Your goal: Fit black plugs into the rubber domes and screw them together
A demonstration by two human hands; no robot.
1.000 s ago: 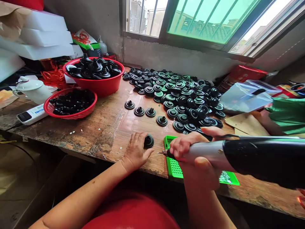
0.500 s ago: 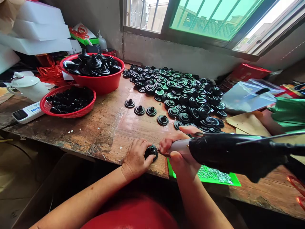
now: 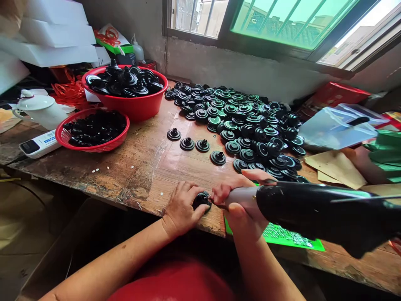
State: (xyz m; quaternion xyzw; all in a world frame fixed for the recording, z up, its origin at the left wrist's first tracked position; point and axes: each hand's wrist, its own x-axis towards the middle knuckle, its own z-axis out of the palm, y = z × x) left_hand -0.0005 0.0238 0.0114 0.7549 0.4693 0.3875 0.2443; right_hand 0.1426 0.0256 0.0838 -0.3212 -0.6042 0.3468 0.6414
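Note:
My left hand point(image 3: 184, 207) grips a round black plastic disc part point(image 3: 200, 201) against the front of the wooden table, thumb and fingers around its rim. In my right hand point(image 3: 239, 202) is an electric screwdriver point(image 3: 297, 209) with a black body and grey nose, held nearly level. Its tip meets the middle of the disc; whether a screw sits there I cannot make out. Beyond my hands, several stepped discs point(image 3: 202, 145) with short stems stand in a loose row. Partly hidden under my right forearm lies a green tray point(image 3: 318, 244) of small metal screws point(image 3: 288, 235).
A large heap of black discs point(image 3: 247, 125) covers the back of the table. At left stand a red basin point(image 3: 147, 106) of discs and a red basket point(image 3: 109, 144) of black parts. A lidded white mug point(image 3: 39, 108) and a clear plastic box point(image 3: 332, 129) flank them.
The view has shifted slightly, so the table things appear a little to the right. Both hands keep their hold, with the screwdriver's tip still at the disc.

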